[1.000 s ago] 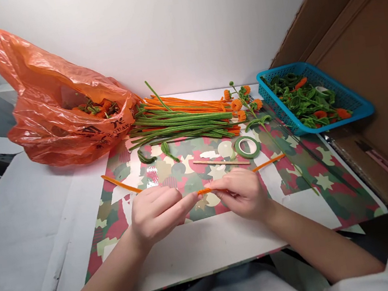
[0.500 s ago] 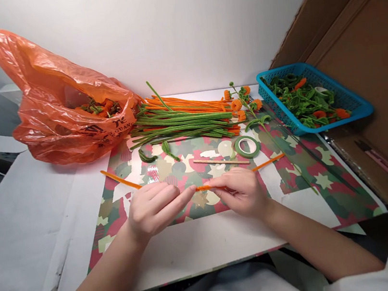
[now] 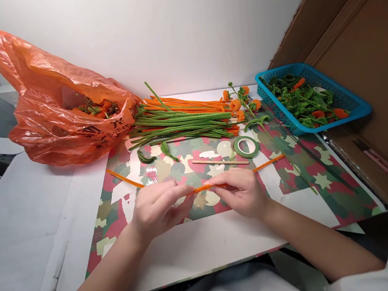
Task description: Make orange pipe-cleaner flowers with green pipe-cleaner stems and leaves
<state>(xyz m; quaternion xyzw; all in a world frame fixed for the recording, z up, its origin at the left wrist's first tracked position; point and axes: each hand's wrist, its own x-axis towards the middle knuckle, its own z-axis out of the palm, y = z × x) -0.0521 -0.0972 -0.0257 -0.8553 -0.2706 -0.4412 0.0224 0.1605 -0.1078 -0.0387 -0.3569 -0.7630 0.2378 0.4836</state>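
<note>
An orange pipe cleaner stretches between my two hands, low over the patterned sheet. My left hand pinches it near its middle, and one end sticks out to the left. Close by, my right hand grips it too, with the other end poking out to the right. The short stretch between the fingertips looks twisted. Just beyond the hands lie a thin wooden stick and a roll of green tape. Two small green leaf-shaped pieces, one a twisted leaf, rest farther left.
Behind lie bundled green pipe cleaners and orange pipe cleaners. An orange plastic bag stands at left. A finished flower stem lies at right, near a blue basket of green pieces and a pink-handled cutter on cardboard.
My left hand has turned slightly and its fingers have curled in around the pipe cleaner. The left end has shifted a little to the right. My right hand stays almost in place.
</note>
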